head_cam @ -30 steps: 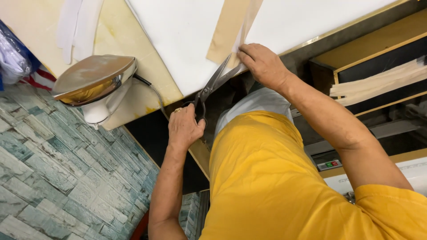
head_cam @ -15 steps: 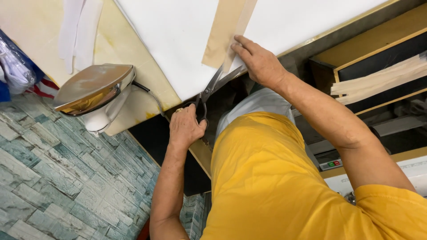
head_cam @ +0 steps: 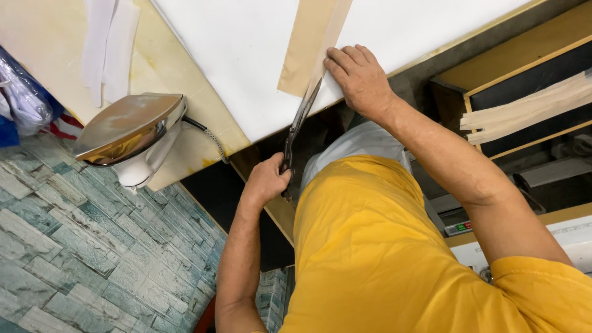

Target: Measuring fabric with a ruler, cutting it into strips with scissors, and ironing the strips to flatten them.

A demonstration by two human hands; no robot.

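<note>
head view, looking down over a yellow shirt (head_cam: 382,246) at the edge of a tabletop (head_cam: 179,68). the left hand (head_cam: 266,180) is clenching the handles of a pair of scissors (head_cam: 300,120), below the tabletop's near edge; the blades are reaching up and away from it, onto a white sheet (head_cam: 246,49). the right hand (head_cam: 361,79) is lying flat and released, grasping nothing, fingers spread, pressing down on the sheet just beside the blades. a tan strip (head_cam: 314,43) is lying on the sheet, running from the near edge toward the far side, and the blade tips are meeting its near end; whether the blades are parted or closed cannot be told, since they are showing as one thin dark line. the key relation: the long axis of the scissors is lying almost in line with the long axis of the strip, the strip lying straight ahead of the left hand, beyond the blade tips, with the right hand touching its right-hand side. the left hand is the nearer one to the handles, the right hand the nearer one to the strip. an iron (head_cam: 129,132) is resting on the tabletop well to the left, its cord (head_cam: 209,139) trailing toward the edge. pale fabric pieces (head_cam: 108,43) are lying beyond it. wooden slats (head_cam: 524,111) are sitting on a shelf at right.
</note>
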